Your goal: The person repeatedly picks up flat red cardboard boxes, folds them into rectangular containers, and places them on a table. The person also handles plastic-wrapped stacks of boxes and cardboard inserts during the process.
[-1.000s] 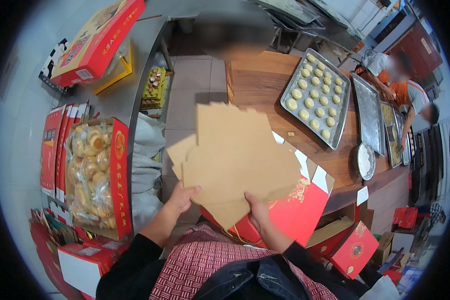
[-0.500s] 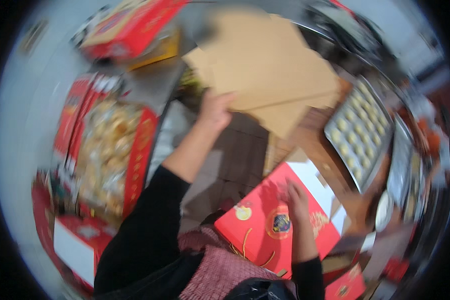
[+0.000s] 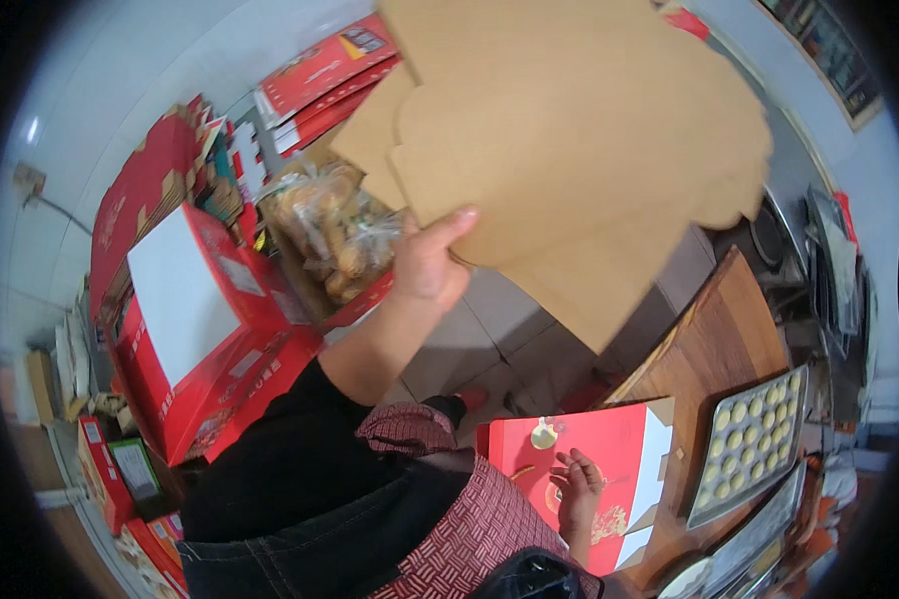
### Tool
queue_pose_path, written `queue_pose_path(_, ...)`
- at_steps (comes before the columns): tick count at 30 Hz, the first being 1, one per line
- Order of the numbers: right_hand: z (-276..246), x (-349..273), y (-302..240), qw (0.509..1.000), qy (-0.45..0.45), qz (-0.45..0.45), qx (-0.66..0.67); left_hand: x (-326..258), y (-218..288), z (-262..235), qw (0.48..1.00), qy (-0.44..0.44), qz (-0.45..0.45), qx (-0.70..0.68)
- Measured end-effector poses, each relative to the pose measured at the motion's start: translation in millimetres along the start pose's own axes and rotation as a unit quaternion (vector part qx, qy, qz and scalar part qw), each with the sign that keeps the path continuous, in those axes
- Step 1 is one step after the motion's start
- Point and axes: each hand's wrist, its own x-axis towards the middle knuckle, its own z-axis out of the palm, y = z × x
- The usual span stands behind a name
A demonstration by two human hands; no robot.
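Note:
My left hand (image 3: 433, 262) grips the lower left edge of a large brown cardboard sheet (image 3: 579, 130), thumb on top. The sheet is flat with notched, curved edges and is raised in front of me; it runs past the upper edge of the view. My right hand (image 3: 577, 487) is above a red gift box (image 3: 609, 439) with white end flaps and a gold cord, at the table's near edge. Its fingers are spread and hold nothing; whether they touch the box I cannot tell. Several bagged, golden-brown baked pieces (image 3: 335, 235) sit in an open carton left of my left hand.
A wooden table (image 3: 704, 344) bears a metal tray (image 3: 704, 511) of small, round, pale dough pieces at the right. Red boxes (image 3: 210, 329), some with white panels, are piled at the left. More flat red boxes (image 3: 330, 65) lie at the back. Tiled floor (image 3: 449, 339) shows between.
My view has swung left. My left hand still holds the cardboard sheet, which now looks larger and nearer. My right hand stays over the red gift box, fingers now more clearly spread.

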Motion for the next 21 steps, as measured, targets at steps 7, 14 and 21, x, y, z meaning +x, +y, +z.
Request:
queue_pose_path(7, 15, 25, -13, 0.997, -0.030, -0.008, -0.066, 5, 66, -58, 0.965, 0.186, 0.182, 0.000)
queue_pose_path(14, 34, 4, 8, 0.989, -0.065, 0.066, -0.113, 45, 124, -106, 0.943, 0.227, 0.244, 0.002)
queue_pose_path(21, 53, 5, -2, 0.979, -0.121, 0.029, -0.162, -23, 199, -77, 0.908, 0.243, 0.338, -0.041)
